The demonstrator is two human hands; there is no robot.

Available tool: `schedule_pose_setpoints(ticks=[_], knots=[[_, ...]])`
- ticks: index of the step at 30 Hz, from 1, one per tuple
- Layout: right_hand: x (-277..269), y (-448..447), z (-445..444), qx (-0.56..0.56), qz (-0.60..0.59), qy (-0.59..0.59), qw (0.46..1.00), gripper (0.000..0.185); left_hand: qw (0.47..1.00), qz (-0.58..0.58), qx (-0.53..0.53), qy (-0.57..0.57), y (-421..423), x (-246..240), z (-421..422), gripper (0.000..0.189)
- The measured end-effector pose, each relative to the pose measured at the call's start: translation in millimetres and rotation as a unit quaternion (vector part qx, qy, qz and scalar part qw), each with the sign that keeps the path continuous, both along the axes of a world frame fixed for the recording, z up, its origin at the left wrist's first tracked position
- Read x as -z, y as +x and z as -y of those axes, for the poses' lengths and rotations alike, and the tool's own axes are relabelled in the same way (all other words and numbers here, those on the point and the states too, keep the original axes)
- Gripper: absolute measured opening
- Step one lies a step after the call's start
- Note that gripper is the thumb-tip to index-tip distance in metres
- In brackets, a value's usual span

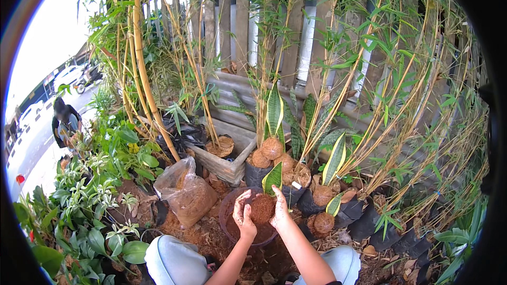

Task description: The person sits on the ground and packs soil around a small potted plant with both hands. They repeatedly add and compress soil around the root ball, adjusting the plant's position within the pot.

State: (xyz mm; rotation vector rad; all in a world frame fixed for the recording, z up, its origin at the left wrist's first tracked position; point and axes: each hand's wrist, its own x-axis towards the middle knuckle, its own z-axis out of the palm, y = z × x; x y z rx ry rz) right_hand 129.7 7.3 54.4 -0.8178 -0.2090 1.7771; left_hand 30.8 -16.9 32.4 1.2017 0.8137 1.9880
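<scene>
Both my soil-smeared hands are around a round ball of brown fibre (262,209), which looks like coco coir. A single snake plant leaf (273,178), dark green with yellow edges, stands up out of its top. My left hand (244,217) cups the left side, thumb at the ball's edge. The right hand (280,210) presses the opposite side with its fingers pointing up. Beneath them is a translucent purplish plastic basin (226,227) with brown material in it. Behind the basin, several thread-wrapped fibre balls (272,148) rest on black planting bags (255,176).
A clear plastic bag of brown fibre (188,202) stands left of the basin. Behind it is a rectangular concrete planter (222,164). More wrapped balls (323,222) lie at right, near bamboo stems (356,158). A wooden fence (239,27) rises behind. Another person (65,122) crouches far left.
</scene>
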Motion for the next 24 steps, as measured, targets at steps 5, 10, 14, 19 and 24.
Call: schedule_pose_setpoints(ticks=[5, 10, 14, 19, 24], knots=[[7.4, -5.9, -4.8, 0.041, 0.096, 0.031, 0.994, 0.034, 0.866, 0.381, 0.191, -0.262, 10.9, 0.4, 4.6, 0.038], [13.7, -15.6, 1.5, 0.067, 0.168, 0.123, 0.976, 0.022, 0.840, 0.395, 0.220, -0.299, 12.8, -1.0, 5.6, 0.033], [14.1, -23.5, 8.3, 0.085, 0.178, 0.184, 0.963, 0.015, 0.866, 0.375, 0.182, -0.276, 16.8, 4.3, 2.6, 0.030], [9.9, -17.6, 6.7, 0.079, 0.138, 0.145, 0.977, 0.014, 0.878, 0.335, 0.187, -0.288, 12.6, 7.0, 0.5, 0.029], [4.9, -13.1, 0.7, 0.065, 0.005, 0.023, 0.998, 0.027, 0.976, 0.158, 0.096, -0.117, 8.2, -0.4, 0.9, 0.029]])
